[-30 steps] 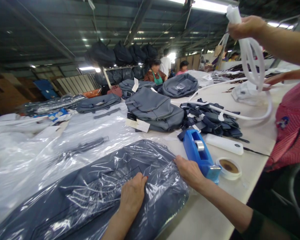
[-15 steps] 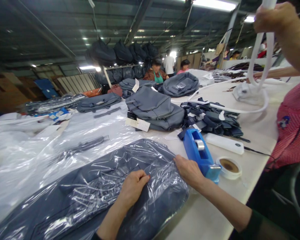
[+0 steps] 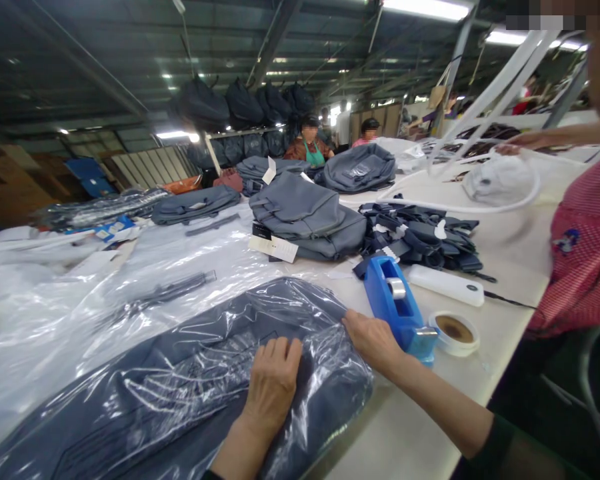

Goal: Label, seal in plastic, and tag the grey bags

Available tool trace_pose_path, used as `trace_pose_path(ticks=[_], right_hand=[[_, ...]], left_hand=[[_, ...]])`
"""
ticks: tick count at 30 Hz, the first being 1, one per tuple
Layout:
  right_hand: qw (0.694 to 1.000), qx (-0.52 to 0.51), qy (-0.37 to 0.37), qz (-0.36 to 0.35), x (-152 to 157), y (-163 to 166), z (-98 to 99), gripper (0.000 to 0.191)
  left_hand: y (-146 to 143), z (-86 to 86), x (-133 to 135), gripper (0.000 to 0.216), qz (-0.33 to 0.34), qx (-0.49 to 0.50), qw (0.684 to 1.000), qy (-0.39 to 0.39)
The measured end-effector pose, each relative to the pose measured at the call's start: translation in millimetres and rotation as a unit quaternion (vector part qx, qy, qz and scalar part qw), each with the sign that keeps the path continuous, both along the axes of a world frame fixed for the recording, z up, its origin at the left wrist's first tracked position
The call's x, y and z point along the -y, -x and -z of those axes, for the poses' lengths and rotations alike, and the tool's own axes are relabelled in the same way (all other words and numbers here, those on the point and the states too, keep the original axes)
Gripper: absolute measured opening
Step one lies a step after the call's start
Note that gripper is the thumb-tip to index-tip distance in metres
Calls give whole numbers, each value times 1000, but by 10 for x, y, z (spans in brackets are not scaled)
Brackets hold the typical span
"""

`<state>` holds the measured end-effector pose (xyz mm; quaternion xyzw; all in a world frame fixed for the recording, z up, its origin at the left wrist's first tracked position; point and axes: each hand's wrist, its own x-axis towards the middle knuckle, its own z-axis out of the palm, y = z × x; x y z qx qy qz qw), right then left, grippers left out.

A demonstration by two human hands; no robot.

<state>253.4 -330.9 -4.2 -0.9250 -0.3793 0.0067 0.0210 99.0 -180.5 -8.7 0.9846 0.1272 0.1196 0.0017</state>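
Observation:
A dark blue-grey bag (image 3: 180, 347) lies flat in front of me inside a clear plastic sleeve (image 3: 325, 373). My left hand (image 3: 274, 380) rests on top of it, back upward, fingers together and curled into the plastic; the fingertips are partly hidden. At the sleeve's far right edge, my right hand (image 3: 373, 337) has its fingers closed on the plastic. Just beyond that hand stands a blue tape dispenser (image 3: 397, 303) with a roll in it.
A tape roll (image 3: 455, 332) and a white elongated device (image 3: 447, 285) with a black cable lie on the right. Behind are a grey backpack (image 3: 305, 217) with paper tags and a heap of dark straps (image 3: 423, 233). A co-worker in red (image 3: 580, 260) stands right, handling white tubing.
My left hand has turned from a thumb-side pinch to back-up, fingers curled on the plastic. The right hand stays at the edge. The co-worker's raised white tubing has shifted.

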Motion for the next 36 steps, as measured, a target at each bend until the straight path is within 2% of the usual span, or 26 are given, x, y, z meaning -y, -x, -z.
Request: trace_pose_path(ticks=[3, 5, 7, 10, 13, 19, 23, 26, 29, 32, 34, 36], right_hand=[[1000, 0, -4, -3, 4, 0, 11, 26], [1000, 0, -8, -4, 6, 0, 17, 27], [1000, -1, -8, -3, 3, -1, 16, 27], [1000, -8, -3, -2, -10, -6, -14, 25], [1000, -13, 2, -1, -20, -22, -66, 24], [999, -6, -2, 32, -28, -132, -181, 28], [999, -5, -14, 50, -93, -197, -257, 32], [998, 1, -45, 52, -72, -213, -379, 23], [990, 30, -113, 75, 150, -255, -568, 21], [968, 49, -186, 159, 540, -351, -692, 29], [951, 22, -218, 217, 792, -423, -669, 31], [938, -40, -243, 243, 968, -470, -562, 34]], left_hand=[[49, -28, 113, 38, 111, 99, 986, -69], [67, -14, 232, 34, 185, 144, 969, -76], [67, 44, 334, 32, 215, 148, 962, -74], [52, 162, 379, 39, 204, 122, 967, -91], [50, 233, 326, 43, 170, 69, 982, -50], [59, 260, 257, 50, 130, 11, 990, 55], [43, 284, 256, 50, 125, -2, 990, 64], [33, 303, 244, 50, 127, -4, 990, 56], [31, 354, 220, 50, 139, 23, 990, 24], [26, 446, 193, 49, 155, 66, 986, -7], [21, 511, 178, 48, 160, 92, 983, -15], [17, 558, 168, 48, 160, 110, 981, -13]])
